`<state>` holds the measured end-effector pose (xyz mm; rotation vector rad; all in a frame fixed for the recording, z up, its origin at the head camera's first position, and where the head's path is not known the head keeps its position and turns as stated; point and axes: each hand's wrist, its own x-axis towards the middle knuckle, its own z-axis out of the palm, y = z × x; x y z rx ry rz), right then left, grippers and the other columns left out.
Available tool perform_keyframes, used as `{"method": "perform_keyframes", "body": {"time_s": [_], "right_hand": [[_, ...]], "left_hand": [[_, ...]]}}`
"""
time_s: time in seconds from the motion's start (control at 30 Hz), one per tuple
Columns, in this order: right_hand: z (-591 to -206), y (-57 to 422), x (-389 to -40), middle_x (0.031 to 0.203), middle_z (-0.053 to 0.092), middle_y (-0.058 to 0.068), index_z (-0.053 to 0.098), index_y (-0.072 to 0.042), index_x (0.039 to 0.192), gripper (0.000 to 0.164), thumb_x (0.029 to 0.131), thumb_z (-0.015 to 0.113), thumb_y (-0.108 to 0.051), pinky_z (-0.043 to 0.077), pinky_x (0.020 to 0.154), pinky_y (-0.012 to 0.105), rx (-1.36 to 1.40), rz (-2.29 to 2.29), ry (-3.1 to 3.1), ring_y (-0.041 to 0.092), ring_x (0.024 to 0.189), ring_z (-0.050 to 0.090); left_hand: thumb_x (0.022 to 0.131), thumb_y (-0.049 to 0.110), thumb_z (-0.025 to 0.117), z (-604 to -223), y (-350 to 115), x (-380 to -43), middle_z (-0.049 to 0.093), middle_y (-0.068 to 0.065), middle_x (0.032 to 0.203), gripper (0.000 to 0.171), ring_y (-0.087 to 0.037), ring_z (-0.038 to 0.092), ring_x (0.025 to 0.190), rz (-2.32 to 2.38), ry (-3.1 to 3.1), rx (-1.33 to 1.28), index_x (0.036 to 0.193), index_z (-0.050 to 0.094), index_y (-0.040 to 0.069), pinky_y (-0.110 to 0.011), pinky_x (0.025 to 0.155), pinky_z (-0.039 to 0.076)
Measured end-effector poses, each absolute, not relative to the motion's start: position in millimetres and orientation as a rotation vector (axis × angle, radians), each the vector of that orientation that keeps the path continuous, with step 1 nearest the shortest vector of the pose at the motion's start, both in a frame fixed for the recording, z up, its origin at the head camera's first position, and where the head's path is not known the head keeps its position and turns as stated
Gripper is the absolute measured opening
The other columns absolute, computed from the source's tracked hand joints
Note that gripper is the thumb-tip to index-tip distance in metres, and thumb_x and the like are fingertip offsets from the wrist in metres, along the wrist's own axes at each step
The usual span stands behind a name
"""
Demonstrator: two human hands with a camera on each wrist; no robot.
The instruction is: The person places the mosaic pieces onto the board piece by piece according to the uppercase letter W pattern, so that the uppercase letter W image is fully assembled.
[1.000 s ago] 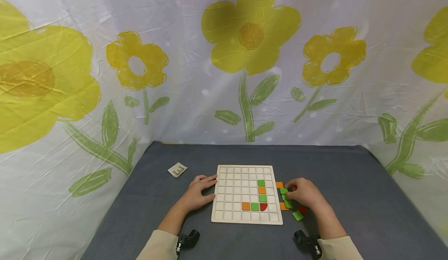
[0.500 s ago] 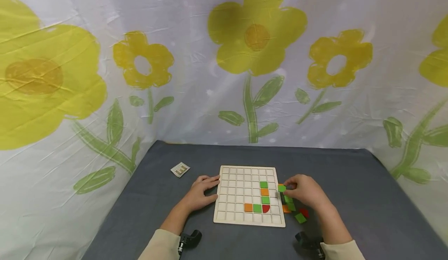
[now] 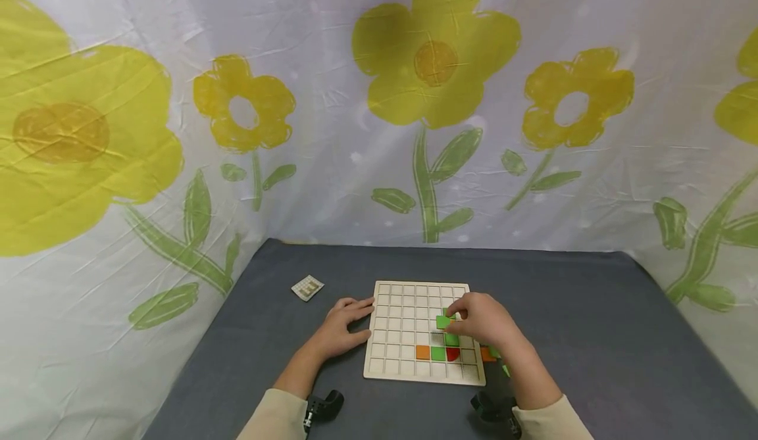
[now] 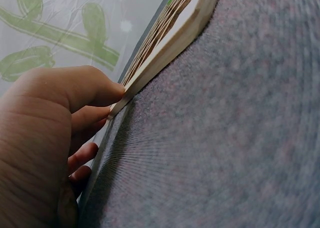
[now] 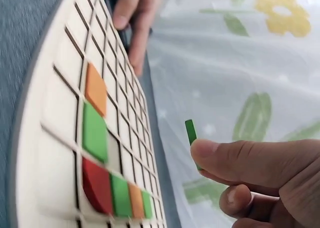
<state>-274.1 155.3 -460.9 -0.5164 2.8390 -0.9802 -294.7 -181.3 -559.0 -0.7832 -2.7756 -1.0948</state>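
A pale wooden grid board [image 3: 393, 328] lies on the dark cloth. My right hand [image 3: 482, 321] is above its right half, pinching a green square tile [image 5: 189, 130] between thumb and fingers, clear of the board in the right wrist view. On the board, an orange tile [image 3: 422, 352], a green tile [image 3: 437, 353] and a red rounded-corner tile [image 3: 453, 354] form a row. From the red one, a column of green, orange and green tiles runs away from me, partly covered by the right hand. My left hand [image 3: 340, 328] rests at the board's left edge, thumb and fingertips touching it.
Loose tiles, among them an orange one [image 3: 487, 354], lie beside the board's right edge, partly hidden by the right forearm. A small card with a printed grid [image 3: 307, 287] lies at the back left of the table [image 3: 551, 282]. A flowered curtain [image 3: 331, 183] hangs behind.
My right hand has picked a green tile from the loose ones at the right and carried it left over the board. The left hand stays at the board's edge.
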Motion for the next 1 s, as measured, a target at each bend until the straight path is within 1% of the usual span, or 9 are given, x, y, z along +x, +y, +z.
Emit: {"method": "perform_keyframes", "body": {"time_s": [0.2, 0.37, 0.57, 0.63, 0.7, 0.8, 0.83, 0.93, 1.0], "right_hand": [[-474.7, 132.2, -272.5, 0.077, 0.061, -0.006, 0.083, -0.011, 0.094, 0.017, 0.078, 0.088, -0.014, 0.041, 0.056, 0.031, -0.584, -0.924, 2.888, 0.011, 0.062, 0.049], [-490.2, 119.6, -274.0, 0.080, 0.065, -0.006, 0.084, -0.013, 0.092, 0.018, 0.075, 0.089, -0.016, 0.042, 0.053, 0.030, -0.581, -0.870, 2.915, 0.010, 0.062, 0.050], [-498.3, 113.9, -275.3, 0.092, 0.074, -0.002, 0.083, -0.014, 0.091, 0.016, 0.077, 0.089, -0.018, 0.049, 0.062, 0.034, -0.600, -0.821, 2.914, 0.011, 0.073, 0.058], [-499.1, 113.7, -274.8, 0.094, 0.075, -0.001, 0.083, -0.014, 0.092, 0.016, 0.078, 0.089, -0.018, 0.051, 0.065, 0.035, -0.617, -0.812, 2.914, 0.012, 0.075, 0.061], [-500.1, 113.7, -275.1, 0.094, 0.075, 0.000, 0.083, -0.014, 0.095, 0.017, 0.079, 0.088, -0.019, 0.050, 0.065, 0.036, -0.621, -0.825, 2.906, 0.012, 0.074, 0.059], [-501.1, 113.7, -275.9, 0.087, 0.071, -0.004, 0.083, -0.014, 0.100, 0.019, 0.082, 0.085, -0.020, 0.047, 0.061, 0.035, -0.632, -0.852, 2.889, 0.012, 0.069, 0.054], [-501.1, 113.4, -275.9, 0.087, 0.071, -0.004, 0.084, -0.015, 0.101, 0.019, 0.083, 0.084, -0.020, 0.046, 0.061, 0.034, -0.635, -0.862, 2.883, 0.012, 0.068, 0.053], [-500.1, 112.7, -274.9, 0.087, 0.072, -0.005, 0.084, -0.017, 0.100, 0.016, 0.084, 0.083, -0.020, 0.047, 0.061, 0.034, -0.647, -0.849, 2.889, 0.013, 0.072, 0.059], [-499.0, 112.4, -273.9, 0.092, 0.075, -0.004, 0.085, -0.019, 0.097, 0.014, 0.083, 0.084, -0.020, 0.050, 0.063, 0.034, -0.637, -0.813, 2.907, 0.015, 0.078, 0.064]], "left_hand": [[0.094, 0.019, 0.072, -559.3, -181.4, -294.9, 0.049, -0.007, 0.156, 0.054, -0.033, 0.041, 0.133, -1.094, -2.777, -0.774, 0.144, 0.060, 0.003, -0.061, 0.104, 0.034], [0.093, 0.019, 0.073, -559.5, -181.5, -295.6, 0.049, -0.005, 0.156, 0.055, -0.031, 0.041, 0.133, -1.084, -2.796, -0.764, 0.145, 0.060, 0.004, -0.061, 0.105, 0.034], [0.093, 0.017, 0.072, -559.1, -181.0, -295.6, 0.048, -0.003, 0.157, 0.055, -0.031, 0.039, 0.135, -1.117, -2.803, -0.753, 0.146, 0.059, 0.005, -0.061, 0.106, 0.032], [0.093, 0.018, 0.072, -558.8, -180.7, -295.5, 0.048, -0.003, 0.157, 0.055, -0.030, 0.040, 0.136, -1.113, -2.805, -0.753, 0.146, 0.059, 0.004, -0.060, 0.106, 0.033], [0.094, 0.018, 0.072, -558.4, -180.3, -295.3, 0.048, -0.003, 0.157, 0.055, -0.030, 0.040, 0.135, -1.109, -2.806, -0.749, 0.146, 0.059, 0.004, -0.060, 0.106, 0.033], [0.093, 0.018, 0.073, -557.8, -179.9, -294.9, 0.048, -0.003, 0.157, 0.055, -0.030, 0.040, 0.135, -1.106, -2.803, -0.743, 0.145, 0.059, 0.004, -0.060, 0.106, 0.033], [0.093, 0.018, 0.073, -557.7, -179.9, -294.9, 0.048, -0.003, 0.157, 0.055, -0.031, 0.040, 0.135, -1.109, -2.804, -0.741, 0.145, 0.059, 0.004, -0.061, 0.106, 0.033], [0.093, 0.017, 0.073, -557.8, -179.9, -294.5, 0.048, -0.004, 0.156, 0.055, -0.031, 0.040, 0.134, -1.120, -2.801, -0.736, 0.145, 0.059, 0.003, -0.061, 0.105, 0.033], [0.093, 0.017, 0.073, -557.8, -179.9, -294.3, 0.048, -0.004, 0.157, 0.055, -0.031, 0.040, 0.135, -1.133, -2.801, -0.736, 0.145, 0.059, 0.003, -0.061, 0.105, 0.033]]}}
